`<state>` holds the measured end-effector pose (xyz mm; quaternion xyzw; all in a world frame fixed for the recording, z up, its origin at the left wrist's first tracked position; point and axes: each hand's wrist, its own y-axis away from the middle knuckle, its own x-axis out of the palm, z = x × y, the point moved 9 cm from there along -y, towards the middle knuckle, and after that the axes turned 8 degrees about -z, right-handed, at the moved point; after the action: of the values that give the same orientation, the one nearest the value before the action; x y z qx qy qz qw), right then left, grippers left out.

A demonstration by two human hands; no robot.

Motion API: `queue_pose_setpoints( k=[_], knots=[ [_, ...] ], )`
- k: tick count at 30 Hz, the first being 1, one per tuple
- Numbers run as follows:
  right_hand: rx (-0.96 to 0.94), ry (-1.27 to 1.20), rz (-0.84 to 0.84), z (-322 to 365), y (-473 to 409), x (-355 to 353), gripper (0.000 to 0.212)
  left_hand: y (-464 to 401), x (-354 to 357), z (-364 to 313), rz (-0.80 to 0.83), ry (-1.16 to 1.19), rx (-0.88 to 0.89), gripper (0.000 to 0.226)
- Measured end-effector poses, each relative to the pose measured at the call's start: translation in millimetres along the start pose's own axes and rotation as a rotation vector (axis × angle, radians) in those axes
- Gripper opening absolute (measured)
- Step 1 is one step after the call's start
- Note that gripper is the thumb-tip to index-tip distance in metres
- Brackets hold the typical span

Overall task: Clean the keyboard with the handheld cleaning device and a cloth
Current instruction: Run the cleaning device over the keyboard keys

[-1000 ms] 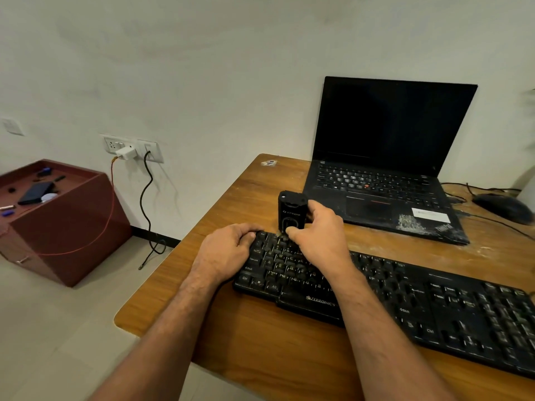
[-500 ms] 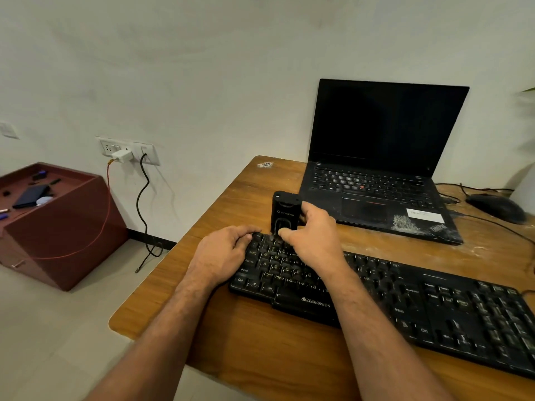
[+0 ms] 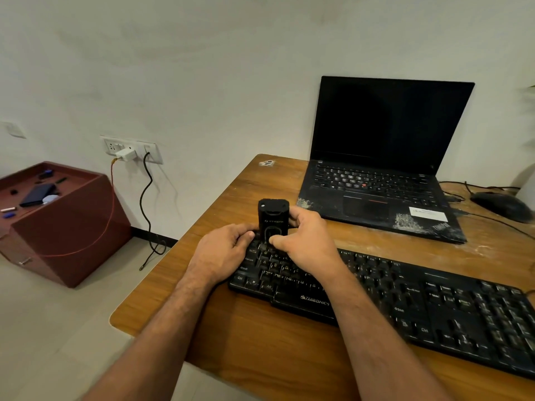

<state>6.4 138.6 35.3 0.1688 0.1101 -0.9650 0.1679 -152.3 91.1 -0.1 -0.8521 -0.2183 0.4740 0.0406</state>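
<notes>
Cleaning device upright on the keyboard's left end

Right hand (image 3: 304, 241) grips the black cleaning device (image 3: 272, 224) at frame centre; left hand (image 3: 223, 250) rests, fingers curled, on the keyboard (image 3: 405, 299) beside it.

Both forearms extended forward, hands brought close together.
The right hand (image 3: 304, 241) is wrapped around the cleaning device (image 3: 272, 224), thumb laid across its front. The left hand (image 3: 223, 250) is rested palm-down with fingers curled, fingertips beside the device's base.
</notes>
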Motion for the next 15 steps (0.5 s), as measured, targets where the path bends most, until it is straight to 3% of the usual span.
queue_pose_setpoints(
  k=[3, 7, 12, 15],
  knots=[
    [0.036, -0.033, -0.078, -6.1, -6.2, -9.4, 0.054, -0.5, -0.7, -0.4, 0.000, -0.001, -0.003, 0.030],
    [0.041, -0.055, 0.029, -5.7, -1.4, 1.9, 0.053, 0.2, 0.4, -0.7, 0.008, 0.004, 0.007, 0.025],
    [-0.047, 0.089, -0.107, 4.8, -3.0, -11.7, 0.046, 0.6, -1.7, -2.4, -0.004, -0.001, 0.004, 0.027],
    [-0.038, 0.080, 0.012, 5.2, 2.3, 1.1, 0.046, 1.1, -0.7, -2.2, 0.005, 0.006, 0.006, 0.021]
  ],
)
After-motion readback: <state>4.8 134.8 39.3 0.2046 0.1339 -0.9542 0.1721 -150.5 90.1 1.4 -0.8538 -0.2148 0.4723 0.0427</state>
